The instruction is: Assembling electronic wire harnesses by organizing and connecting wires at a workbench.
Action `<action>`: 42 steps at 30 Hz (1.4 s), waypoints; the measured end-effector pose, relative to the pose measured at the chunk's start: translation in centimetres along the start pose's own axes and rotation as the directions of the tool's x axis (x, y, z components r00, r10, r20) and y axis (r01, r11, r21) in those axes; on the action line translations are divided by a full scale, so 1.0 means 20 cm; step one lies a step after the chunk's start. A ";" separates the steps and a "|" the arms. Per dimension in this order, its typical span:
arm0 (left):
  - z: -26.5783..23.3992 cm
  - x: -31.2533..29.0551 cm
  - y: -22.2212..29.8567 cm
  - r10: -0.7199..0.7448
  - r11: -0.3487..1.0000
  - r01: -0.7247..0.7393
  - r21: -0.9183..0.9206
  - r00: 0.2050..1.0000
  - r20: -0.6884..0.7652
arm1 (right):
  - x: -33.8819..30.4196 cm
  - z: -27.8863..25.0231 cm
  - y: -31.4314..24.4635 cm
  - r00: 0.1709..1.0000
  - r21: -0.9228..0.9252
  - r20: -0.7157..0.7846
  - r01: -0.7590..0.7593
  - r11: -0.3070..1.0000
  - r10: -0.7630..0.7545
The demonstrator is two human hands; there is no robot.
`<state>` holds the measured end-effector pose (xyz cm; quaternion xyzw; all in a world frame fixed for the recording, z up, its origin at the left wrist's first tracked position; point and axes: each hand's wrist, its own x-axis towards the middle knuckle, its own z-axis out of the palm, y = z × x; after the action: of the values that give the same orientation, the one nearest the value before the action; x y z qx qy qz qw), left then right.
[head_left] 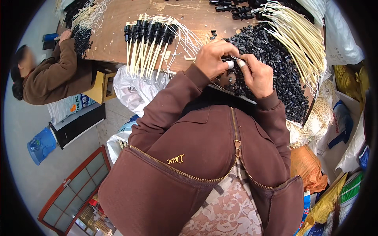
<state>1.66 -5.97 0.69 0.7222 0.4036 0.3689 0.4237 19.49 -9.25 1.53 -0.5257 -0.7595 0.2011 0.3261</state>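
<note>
My left hand (214, 59) is closed in a pinch above the near edge of the table, a white wrap on its thumb. My right hand (258, 74) pinches close beside it, also with a white wrap on a digit. Between the fingertips shows a thin, pale sliver, too small to make out. Under and behind my hands spreads a heap of small black plastic pieces (271, 57). To their left lies a row of cream rods (145, 55) with black sleeves on their far ends and loose white wires (187, 35).
A thick bundle of cream rods (293, 39) lies right of the heap on the brown table (112, 23). Black cylindrical parts (240, 12) sit at the back. Another person (55, 74) works at the left end. White bags (134, 88) hang below the near edge; sacks (309, 167) crowd the right.
</note>
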 end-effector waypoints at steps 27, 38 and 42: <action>0.13 0.11 0.06 0.264 0.963 -0.257 0.078 0.961 -0.088 | -0.02 0.17 0.17 0.917 0.460 -0.010 -0.349 0.816 0.398; 0.12 0.02 0.01 -0.377 0.840 0.279 -0.465 0.917 -0.130 | -0.03 0.11 -0.04 0.947 -0.192 -0.321 -0.076 0.978 0.011; 0.11 0.01 -0.02 -0.342 0.901 0.265 -0.343 0.921 -0.188 | -0.05 0.07 -0.06 0.964 -0.015 -0.254 -0.084 0.996 0.077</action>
<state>3.53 -6.30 -0.49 0.5234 0.4976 0.4425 0.5316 17.96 -10.53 1.11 -0.5817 -0.6922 0.1354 0.4052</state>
